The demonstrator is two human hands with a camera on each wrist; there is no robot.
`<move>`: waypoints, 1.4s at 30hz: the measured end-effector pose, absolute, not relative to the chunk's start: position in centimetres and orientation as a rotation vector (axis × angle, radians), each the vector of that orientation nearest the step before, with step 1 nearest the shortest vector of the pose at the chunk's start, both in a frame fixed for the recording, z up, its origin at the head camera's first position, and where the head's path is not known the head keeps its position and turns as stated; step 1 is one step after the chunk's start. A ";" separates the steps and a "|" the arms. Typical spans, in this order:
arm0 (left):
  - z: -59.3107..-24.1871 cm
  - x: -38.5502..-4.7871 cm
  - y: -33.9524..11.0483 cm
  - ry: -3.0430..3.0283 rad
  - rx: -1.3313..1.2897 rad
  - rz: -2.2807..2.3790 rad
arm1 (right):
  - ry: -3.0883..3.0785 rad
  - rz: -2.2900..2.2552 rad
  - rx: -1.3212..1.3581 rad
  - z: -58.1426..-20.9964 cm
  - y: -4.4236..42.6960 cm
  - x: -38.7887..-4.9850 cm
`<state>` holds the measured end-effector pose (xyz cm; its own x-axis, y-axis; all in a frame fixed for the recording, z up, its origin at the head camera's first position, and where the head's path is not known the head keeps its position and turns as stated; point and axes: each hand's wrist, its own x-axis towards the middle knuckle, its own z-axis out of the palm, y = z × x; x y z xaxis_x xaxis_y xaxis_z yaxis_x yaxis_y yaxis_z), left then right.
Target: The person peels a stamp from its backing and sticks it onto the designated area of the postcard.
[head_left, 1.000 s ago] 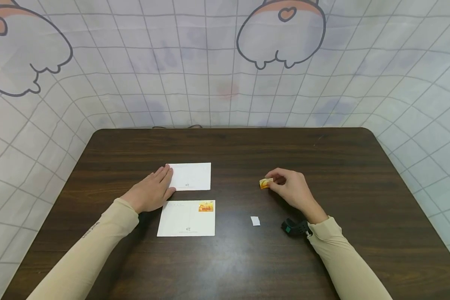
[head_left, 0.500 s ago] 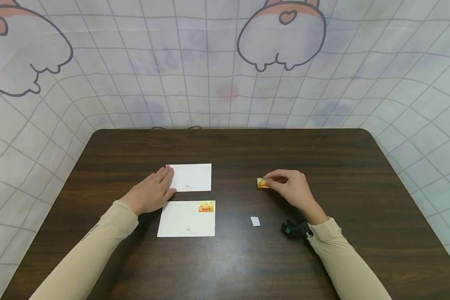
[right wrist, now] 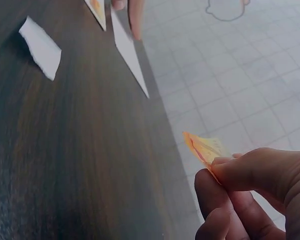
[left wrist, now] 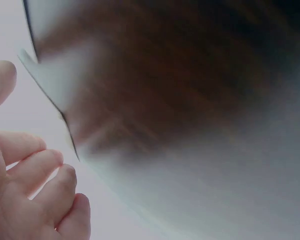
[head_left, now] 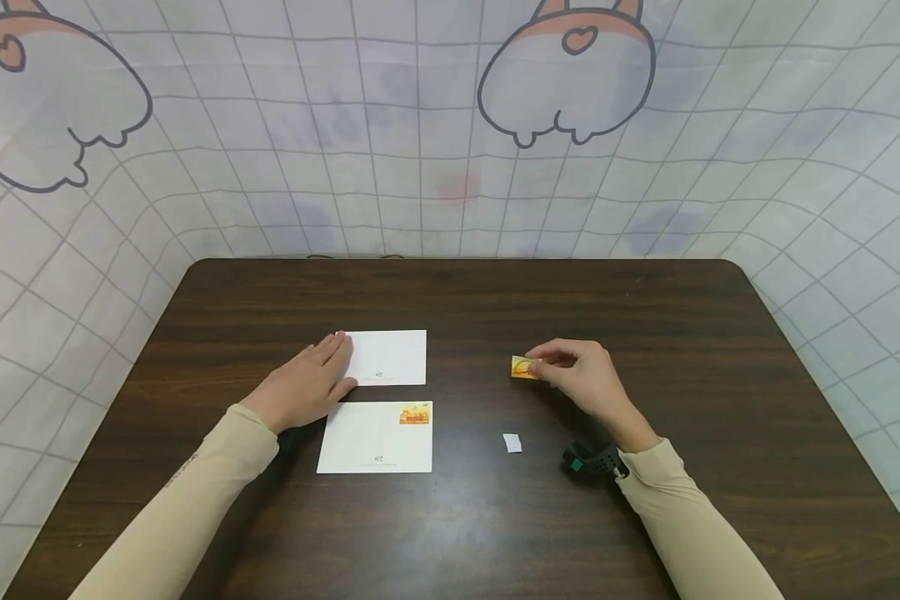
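Between thumb and fingers my right hand (head_left: 588, 379) pinches a small yellow-orange stamp (head_left: 523, 367), held above the table to the right of the cards. The same stamp (right wrist: 202, 150) shows its printed face in the right wrist view. My left hand (head_left: 303, 382) rests with fingers extended on the left edge of the upper white postcard (head_left: 390, 358). Just below lies a second postcard (head_left: 371, 442), with a yellow-orange stamp (head_left: 414, 413) at its upper right corner. In the left wrist view my left hand (left wrist: 35, 185) is seen from the palm side.
A small white piece of paper (head_left: 512, 443) lies on the dark wooden table (head_left: 457, 525), right of the lower postcard. A black strap device (head_left: 592, 458) sits on my right wrist. Behind the table hangs a white grid-patterned cloth (head_left: 375, 167).
My right hand has shifted slightly left with the stamp, which now shows flatter and more of its face. The left hand stays on the upper postcard.
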<state>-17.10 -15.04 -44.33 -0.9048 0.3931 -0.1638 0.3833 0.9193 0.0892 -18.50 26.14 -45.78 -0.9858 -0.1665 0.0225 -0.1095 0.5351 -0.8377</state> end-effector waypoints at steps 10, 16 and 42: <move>-43.9 -16.7 -13.4 2.972 0.710 0.119 | 2.607 -1.545 -0.164 -45.4 26.1 -18.1; -43.6 -16.3 -12.2 3.009 0.796 0.229 | 2.562 -1.601 -0.138 -45.1 25.9 -17.8; -43.8 -13.7 -3.5 3.159 1.556 0.885 | 2.319 -1.768 -0.181 -44.8 23.9 -15.7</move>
<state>-13.74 -3.50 -43.76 -0.5369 0.5873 0.6056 0.8164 0.5426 0.1976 -15.69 23.89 -44.83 -0.9684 -0.2290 -0.0990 0.0349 0.2688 -0.9626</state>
